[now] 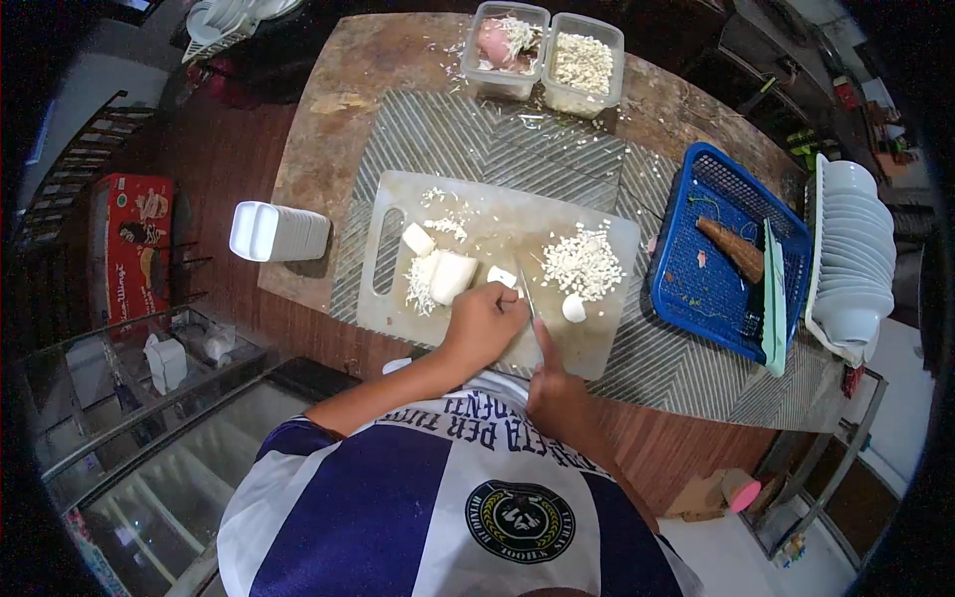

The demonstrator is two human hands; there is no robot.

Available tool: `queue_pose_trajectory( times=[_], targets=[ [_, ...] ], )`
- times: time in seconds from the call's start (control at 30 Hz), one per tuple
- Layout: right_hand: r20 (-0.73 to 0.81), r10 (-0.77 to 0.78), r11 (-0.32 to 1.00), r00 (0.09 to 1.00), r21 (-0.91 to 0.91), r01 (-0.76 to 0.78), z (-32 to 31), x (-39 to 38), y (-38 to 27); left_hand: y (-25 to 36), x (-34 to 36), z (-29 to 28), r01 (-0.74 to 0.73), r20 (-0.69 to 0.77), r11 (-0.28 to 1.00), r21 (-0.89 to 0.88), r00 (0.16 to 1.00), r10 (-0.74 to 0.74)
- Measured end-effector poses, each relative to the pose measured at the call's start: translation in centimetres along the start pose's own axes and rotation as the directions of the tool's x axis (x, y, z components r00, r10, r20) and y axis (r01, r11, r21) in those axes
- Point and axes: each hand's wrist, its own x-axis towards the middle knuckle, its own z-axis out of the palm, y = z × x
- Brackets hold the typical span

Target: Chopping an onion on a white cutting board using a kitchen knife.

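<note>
A pale cutting board (497,224) lies on the counter with white chunks of food on it. My left hand (484,323) presses on a small white piece (502,277) near the board's front edge. My right hand (555,390) grips a knife (527,298) whose blade points away from me, right beside the left fingers. A bigger white chunk (450,275) with shreds lies to the left, a pile of small diced bits (582,263) to the right, and one round white piece (574,308) near the blade.
Two clear plastic tubs (542,55) with food stand at the counter's far edge. A blue basket (716,289) holding a brown cone-shaped thing sits to the right, next to a stack of white bowls (856,259). A white container (279,232) lies at the left edge.
</note>
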Motion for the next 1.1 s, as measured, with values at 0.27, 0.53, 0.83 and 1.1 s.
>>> queue_pose_trajectory(
  times=[0.27,0.53,0.83,1.1],
  targets=[
    [-0.046,0.276,0.942,0.96,0.211,-0.261,0.3,0.1,-0.8,-1.3,0.3,0.5,0.104,0.014,0.992,-0.072,0.995,-0.103],
    [-0.092,0.1,0.993,0.991,0.066,-0.094,-0.7,0.0,-0.7,0.1,1.1,0.9,0.08,0.074,0.985,-0.152,0.995,-0.07],
    [-0.177,0.214,0.952,0.961,0.258,-0.164,0.0,-1.1,0.0,0.2,1.3,0.8,-0.054,0.041,0.999,-0.005,0.998,0.054],
    [-0.119,0.287,0.897,0.951,0.383,-0.223,0.2,-0.8,0.6,1.2,1.0,0.8,-0.033,0.069,0.998,0.059,0.997,0.029]
  ],
)
